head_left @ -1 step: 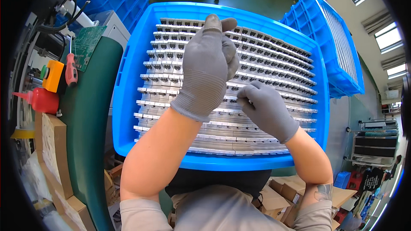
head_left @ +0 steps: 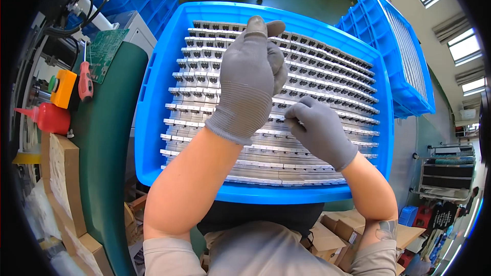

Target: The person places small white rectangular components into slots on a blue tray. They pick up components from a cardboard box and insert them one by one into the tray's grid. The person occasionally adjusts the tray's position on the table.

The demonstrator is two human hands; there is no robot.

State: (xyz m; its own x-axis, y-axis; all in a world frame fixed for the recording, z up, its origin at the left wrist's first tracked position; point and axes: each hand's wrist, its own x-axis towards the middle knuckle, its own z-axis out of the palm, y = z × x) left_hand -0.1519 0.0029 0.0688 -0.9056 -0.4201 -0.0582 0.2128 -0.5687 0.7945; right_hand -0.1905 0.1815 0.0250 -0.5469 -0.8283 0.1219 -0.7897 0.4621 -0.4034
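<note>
My left hand (head_left: 250, 66), in a grey knitted glove, is raised above the far middle of a blue plastic crate (head_left: 179, 13). Its fingers are curled in, with one fingertip sticking out to the right; whatever they may hold is hidden. Lower and to the right, my right hand (head_left: 322, 130), gloved alike, has its fingertips pinched together close over the rows. I cannot make out anything between them. Filling the crate are many rows of silver metal parts (head_left: 192, 99) with small black pieces along their upper edges.
A second blue crate (head_left: 404, 66) stands at the far right, and blue crates (head_left: 138, 0) are stacked at far left. On the green-topped bench (head_left: 110, 148) lie a green circuit board (head_left: 110, 53), a red-handled screwdriver (head_left: 85, 82) and a red bottle (head_left: 53, 120). Cardboard boxes (head_left: 327, 237) sit below.
</note>
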